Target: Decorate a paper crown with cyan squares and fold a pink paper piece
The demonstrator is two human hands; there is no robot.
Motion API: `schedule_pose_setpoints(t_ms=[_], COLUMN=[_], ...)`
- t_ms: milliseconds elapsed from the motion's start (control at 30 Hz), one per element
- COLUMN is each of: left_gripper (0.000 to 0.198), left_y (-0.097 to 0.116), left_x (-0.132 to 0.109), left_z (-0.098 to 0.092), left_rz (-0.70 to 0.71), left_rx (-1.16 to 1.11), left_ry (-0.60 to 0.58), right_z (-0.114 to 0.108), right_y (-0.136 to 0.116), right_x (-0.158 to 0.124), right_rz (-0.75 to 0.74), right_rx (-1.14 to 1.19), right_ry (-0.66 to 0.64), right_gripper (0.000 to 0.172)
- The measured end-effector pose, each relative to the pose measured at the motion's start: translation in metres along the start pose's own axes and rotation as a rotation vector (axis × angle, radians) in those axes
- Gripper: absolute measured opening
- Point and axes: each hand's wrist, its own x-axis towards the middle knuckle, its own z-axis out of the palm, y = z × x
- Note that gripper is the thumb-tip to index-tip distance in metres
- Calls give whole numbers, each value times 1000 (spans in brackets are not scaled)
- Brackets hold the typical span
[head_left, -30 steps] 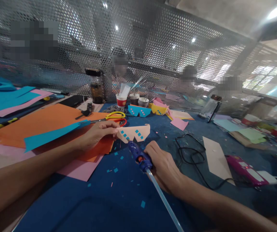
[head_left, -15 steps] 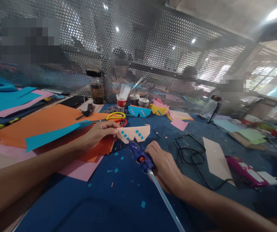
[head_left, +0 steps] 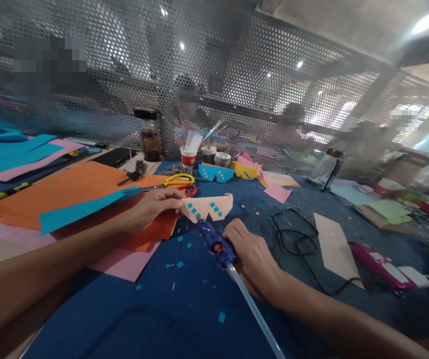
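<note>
My left hand (head_left: 152, 204) pinches the left end of a peach paper cut-out (head_left: 209, 208) with a zigzag lower edge and small blue squares stuck on it, holding it just above the blue table (head_left: 184, 309). My right hand (head_left: 254, 257) is wrapped round a blue hot glue gun (head_left: 214, 240) with a clear glue stick (head_left: 254, 311) trailing from its back. The gun's nozzle points up at the lower left edge of the cut-out, touching or nearly touching it.
Orange (head_left: 61, 192), blue (head_left: 83, 207) and pink sheets (head_left: 124, 262) lie at left, with yellow and red scissors (head_left: 179, 182) behind. Cups (head_left: 189, 155), a jar (head_left: 149, 132) and finished paper shapes (head_left: 216, 173) stand by a perforated metal screen. A black cable (head_left: 297, 239), peach strip (head_left: 334, 244) and pink device (head_left: 381, 262) lie at right.
The glue gun's nozzle has edged slightly left and up toward the cut-out's lower edge. The left hand and the paper have barely moved.
</note>
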Motion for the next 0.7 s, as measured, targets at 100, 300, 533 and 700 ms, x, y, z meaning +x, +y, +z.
schedule_pose_setpoints(t_ms=[100,300,533,700], left_gripper=[19,19,19,18], left_y=[0,4,3,3], left_x=[1,-1,0,1], left_z=[0,1,0,-1], left_rz=[2,7,12,15], left_rx=[1,11,32,41], left_ry=[-8,-9,-4,-12], right_z=[1,3,2,4], right_y=[1,2,1,4], right_x=[1,0,0,-2], right_rz=[0,3,-13,-45], right_rx=[-12,-22,-21,23], right_ry=[2,5,24,64], right_gripper=[12,12,13,14])
